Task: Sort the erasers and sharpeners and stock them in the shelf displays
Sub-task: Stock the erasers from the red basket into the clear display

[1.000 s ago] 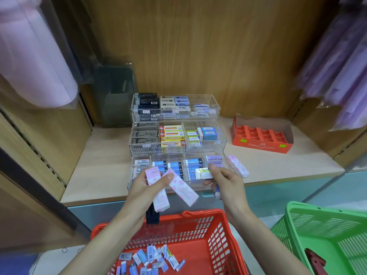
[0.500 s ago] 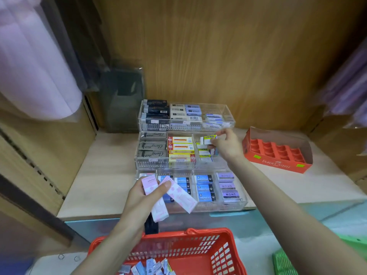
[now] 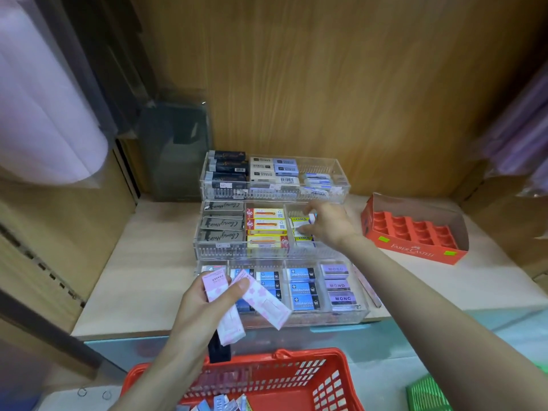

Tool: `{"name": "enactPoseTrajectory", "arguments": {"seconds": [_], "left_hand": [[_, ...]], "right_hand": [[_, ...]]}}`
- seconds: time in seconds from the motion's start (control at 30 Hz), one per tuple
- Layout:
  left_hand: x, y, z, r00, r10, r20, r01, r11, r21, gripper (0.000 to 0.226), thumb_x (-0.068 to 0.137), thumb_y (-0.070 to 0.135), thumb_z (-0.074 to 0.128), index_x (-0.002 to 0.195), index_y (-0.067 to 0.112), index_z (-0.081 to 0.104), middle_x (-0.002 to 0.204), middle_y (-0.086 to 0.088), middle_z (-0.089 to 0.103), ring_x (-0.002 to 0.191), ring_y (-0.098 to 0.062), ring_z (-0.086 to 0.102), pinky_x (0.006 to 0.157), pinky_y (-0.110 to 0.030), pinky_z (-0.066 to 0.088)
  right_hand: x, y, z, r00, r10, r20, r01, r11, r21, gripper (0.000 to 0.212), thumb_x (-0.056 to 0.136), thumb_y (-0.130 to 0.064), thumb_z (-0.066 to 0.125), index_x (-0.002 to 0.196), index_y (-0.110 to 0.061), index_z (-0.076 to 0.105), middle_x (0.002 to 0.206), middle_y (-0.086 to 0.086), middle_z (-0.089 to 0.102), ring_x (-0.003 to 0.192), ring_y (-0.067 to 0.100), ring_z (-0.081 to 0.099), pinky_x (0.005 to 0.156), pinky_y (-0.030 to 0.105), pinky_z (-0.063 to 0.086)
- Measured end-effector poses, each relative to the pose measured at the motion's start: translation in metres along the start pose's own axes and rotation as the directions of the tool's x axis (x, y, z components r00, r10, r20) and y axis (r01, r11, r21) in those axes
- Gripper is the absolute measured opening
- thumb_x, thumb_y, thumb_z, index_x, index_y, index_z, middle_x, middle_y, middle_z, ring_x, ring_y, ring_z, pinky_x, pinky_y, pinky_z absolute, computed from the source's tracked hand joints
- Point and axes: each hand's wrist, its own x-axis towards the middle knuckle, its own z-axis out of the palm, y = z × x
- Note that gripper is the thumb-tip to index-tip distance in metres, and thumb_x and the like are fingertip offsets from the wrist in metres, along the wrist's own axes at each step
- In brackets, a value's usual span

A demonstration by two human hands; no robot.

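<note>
The right hand (image 3: 329,225) reaches into the right-hand compartment of the clear display's (image 3: 275,253) middle tier. Its fingers curl down over the yellow Lyra erasers (image 3: 301,237) stacked there; whether they pinch one or only touch it cannot be told. That compartment lies straight ahead of the hand, with the tier's front wall just below the wrist and the top tier's edge just above the fingertips, so the way out looks to be up and back toward the body. The left hand (image 3: 204,304) is nearer the body and grips two pink eraser packs (image 3: 261,301), fanned apart. Their long axes run from the front tier down toward the red basket (image 3: 296,363). These packs look longer than the blue and purple erasers in the front tier beside them, so they would probably have to go in lengthwise. A third pink pack (image 3: 367,289) lies on the shelf (image 3: 142,262) just right of the display, nearer the right hand. The orange box (image 3: 421,253) stands well apart.
</note>
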Motion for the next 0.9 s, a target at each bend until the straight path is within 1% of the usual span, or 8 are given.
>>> {"name": "enactPoseTrajectory", "arguments": {"seconds": [0.1,0.3,0.33,0.4,0.47,0.5,0.63,0.9], "left_hand": [[0.000,-0.001,-0.001,1.000,-0.001,0.000,0.001,1.000,-0.006,0.018,0.079,0.020,0.072,0.095,0.015,0.064,0.076,0.004,0.070,0.068,-0.012,0.059,0.063,-0.031,0.042],[0.002,-0.001,-0.003,1.000,0.024,-0.006,-0.024,1.000,-0.016,0.022,0.079,0.019,0.072,0.097,0.011,0.063,0.084,-0.001,0.072,0.077,-0.017,0.062,0.074,-0.034,0.043],[0.002,-0.001,-0.003,1.000,0.026,-0.007,-0.026,0.999,-0.021,0.024,0.079,0.019,0.072,0.099,0.010,0.063,0.086,-0.003,0.072,0.078,-0.017,0.061,0.076,-0.035,0.043],[0.004,-0.002,-0.003,1.000,0.027,-0.013,-0.027,0.999,-0.031,0.028,0.078,0.020,0.073,0.101,0.009,0.062,0.089,-0.006,0.071,0.081,-0.019,0.061,0.077,-0.036,0.044],[0.004,-0.003,-0.003,1.000,0.027,-0.013,-0.027,0.999,-0.035,0.029,0.079,0.020,0.073,0.103,0.008,0.062,0.091,-0.007,0.070,0.082,-0.019,0.061,0.076,-0.035,0.044],[0.004,-0.004,-0.002,1.000,0.024,-0.012,-0.025,0.999,-0.041,0.028,0.079,0.019,0.073,0.103,0.008,0.062,0.091,-0.006,0.070,0.081,-0.018,0.060,0.075,-0.034,0.044],[0.002,-0.007,0.005,1.000,0.022,-0.005,-0.022,0.999,-0.046,0.023,0.076,0.021,0.076,0.093,0.013,0.063,0.088,-0.003,0.070,0.080,-0.017,0.059,0.071,-0.032,0.043],[0.002,-0.020,0.038,0.999,0.051,-0.012,-0.052,0.997,-0.058,0.025,0.083,0.020,0.069,0.098,0.007,0.055,0.077,0.000,0.056,0.063,-0.008,0.049,0.051,-0.015,0.040]], "right_hand": [[-0.001,-0.002,0.002,0.994,-0.029,-0.108,0.011,0.987,-0.158,0.023,0.084,-0.041,0.064,0.094,-0.023,0.054,0.081,-0.003,0.054,0.083,0.018,0.048,0.066,0.031,0.031],[0.008,-0.009,0.008,0.993,0.022,-0.119,-0.041,0.987,-0.158,0.020,0.085,-0.036,0.063,0.090,-0.019,0.054,0.079,0.001,0.060,0.084,0.025,0.057,0.064,0.031,0.037],[0.005,-0.010,0.007,0.991,0.018,-0.136,-0.034,0.992,-0.118,0.019,0.086,-0.033,0.061,0.093,-0.017,0.055,0.082,0.004,0.061,0.083,0.025,0.058,0.062,0.030,0.038],[-0.007,-0.011,0.002,0.988,0.027,-0.151,0.002,0.982,0.186,0.016,0.088,-0.021,0.054,0.102,-0.013,0.053,0.088,0.008,0.057,0.076,0.022,0.055,0.051,0.021,0.040],[-0.027,-0.011,-0.001,0.993,0.060,-0.101,0.009,0.816,0.578,0.020,0.088,-0.007,0.049,0.107,-0.013,0.048,0.094,0.006,0.049,0.070,0.014,0.048,0.046,0.013,0.037],[-0.040,-0.010,-0.001,0.995,0.044,-0.085,0.025,0.737,0.676,0.023,0.088,-0.001,0.051,0.107,-0.014,0.047,0.095,0.004,0.047,0.070,0.011,0.047,0.052,0.012,0.038],[-0.090,0.003,0.005,0.985,-0.120,-0.122,0.170,0.601,0.781,0.035,0.084,0.012,0.057,0.100,-0.018,0.050,0.097,0.002,0.051,0.088,0.011,0.052,0.077,0.022,0.044],[-0.149,0.020,0.016,0.986,-0.086,-0.145,0.168,0.493,0.854,0.035,0.076,0.019,0.062,0.092,-0.011,0.053,0.094,-0.001,0.058,0.087,0.004,0.058,0.074,0.016,0.047]]}}
